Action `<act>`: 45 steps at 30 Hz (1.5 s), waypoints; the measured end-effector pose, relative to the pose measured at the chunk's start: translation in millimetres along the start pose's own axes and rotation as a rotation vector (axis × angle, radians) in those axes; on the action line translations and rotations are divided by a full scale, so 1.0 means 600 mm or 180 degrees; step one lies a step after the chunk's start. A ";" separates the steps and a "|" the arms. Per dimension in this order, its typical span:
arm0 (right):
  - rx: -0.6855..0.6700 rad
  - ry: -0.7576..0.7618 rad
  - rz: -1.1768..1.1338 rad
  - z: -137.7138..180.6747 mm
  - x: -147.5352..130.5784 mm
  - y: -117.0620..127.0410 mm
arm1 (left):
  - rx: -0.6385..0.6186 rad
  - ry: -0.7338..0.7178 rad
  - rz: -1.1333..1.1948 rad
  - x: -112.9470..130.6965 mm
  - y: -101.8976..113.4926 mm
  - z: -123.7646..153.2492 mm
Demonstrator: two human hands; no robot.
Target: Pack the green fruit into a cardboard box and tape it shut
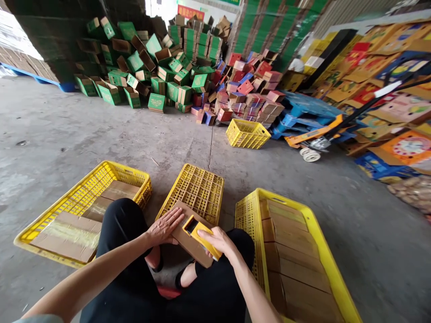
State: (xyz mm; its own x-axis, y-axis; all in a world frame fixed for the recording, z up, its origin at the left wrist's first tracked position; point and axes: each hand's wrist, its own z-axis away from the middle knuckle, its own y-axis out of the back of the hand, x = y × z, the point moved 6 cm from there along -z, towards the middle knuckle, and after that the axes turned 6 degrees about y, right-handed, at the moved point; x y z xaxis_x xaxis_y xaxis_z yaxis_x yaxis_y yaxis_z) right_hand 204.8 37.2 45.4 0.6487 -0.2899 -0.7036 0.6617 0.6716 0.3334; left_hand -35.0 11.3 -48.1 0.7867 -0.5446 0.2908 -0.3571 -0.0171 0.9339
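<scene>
Left hand [164, 228] flat, fingers spread, pressing cardboard piece [188, 240] on lap against upturned yellow crate [197, 190]; right hand [217, 241] closed around yellow tape dispenser [200, 233] lying on cardboard.

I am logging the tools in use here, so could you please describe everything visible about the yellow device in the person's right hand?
The yellow device looks like a plastic handheld tool, blocky, with a dark rectangular opening at its upper end. It lies tilted across the cardboard piece on the person's lap. The right hand grips its lower part, while the left hand presses flat on the cardboard beside it. Its exact type cannot be told.
</scene>
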 end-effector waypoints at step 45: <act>0.0206 -0.0162 -0.0073 0.015 0.041 0.002 | -0.0503 -0.0908 0.0191 0.026 -0.013 -0.063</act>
State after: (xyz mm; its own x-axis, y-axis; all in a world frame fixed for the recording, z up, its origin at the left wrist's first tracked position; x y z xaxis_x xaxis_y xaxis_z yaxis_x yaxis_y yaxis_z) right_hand 224.9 25.0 34.2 0.6503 -0.3401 -0.6793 0.6984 0.6193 0.3586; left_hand -0.9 34.4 -42.8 0.5860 -0.7539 0.2972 -0.2983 0.1403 0.9441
